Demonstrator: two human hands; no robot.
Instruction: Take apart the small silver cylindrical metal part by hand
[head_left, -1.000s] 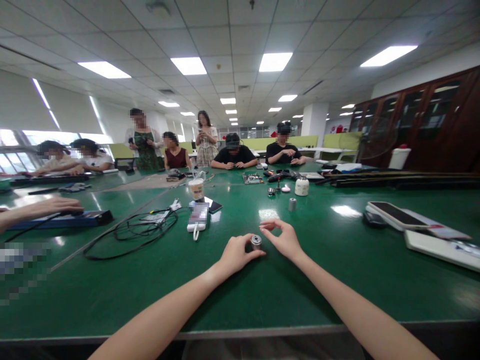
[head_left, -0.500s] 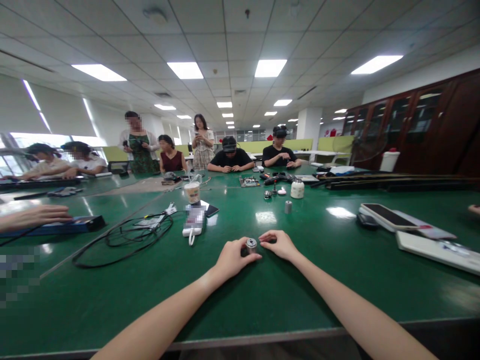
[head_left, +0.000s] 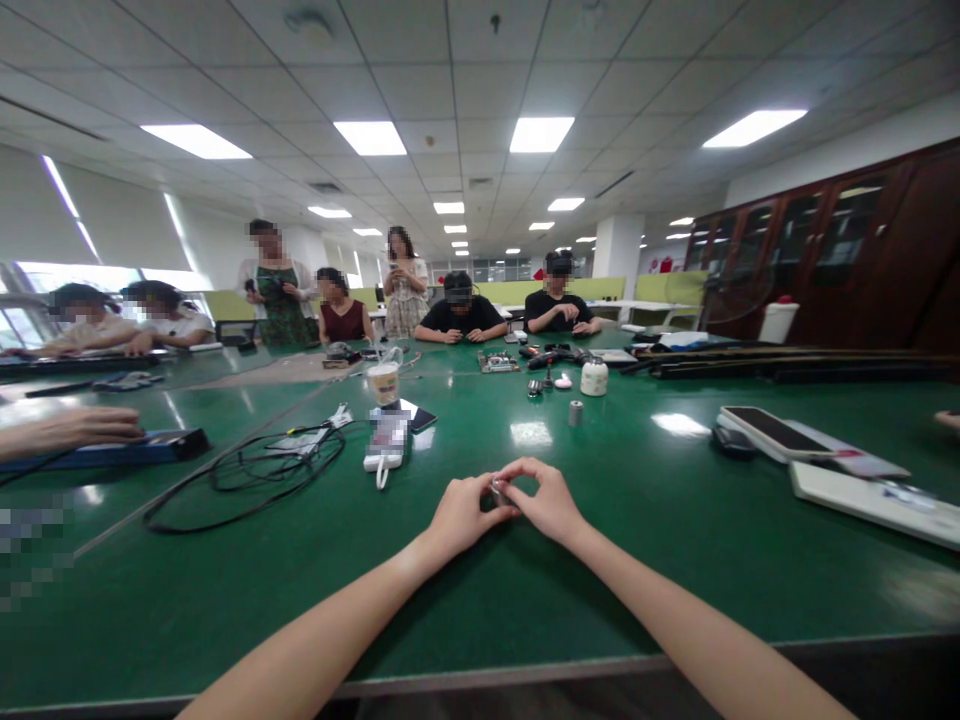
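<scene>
A small silver metal cylinder (head_left: 497, 486) stands on the green table, mostly hidden by fingers. Around its left side my left hand (head_left: 459, 515) is closed, thumb in front and fingers behind. My right hand (head_left: 549, 503) reaches in from the other side, its thumb and fingertips closed at the cylinder's top. Whether some small part sits between those fingertips is hidden. Farther off, a second grey metal cylinder (head_left: 575, 413) stands upright on the table, touched by neither hand.
Left of my hands lie a white power bank (head_left: 387, 440), a cup (head_left: 385, 382) and a looped black cable (head_left: 247, 480). A white jar (head_left: 594, 377) stands beyond. Phones (head_left: 772, 433) lie to the right. A co-worker's hand (head_left: 75, 430) rests at far left; other people sit or stand across the table.
My right hand has moved left and closed at the top of the metal cylinder, covering most of it. My left hand has kept its hold and hardly moved.
</scene>
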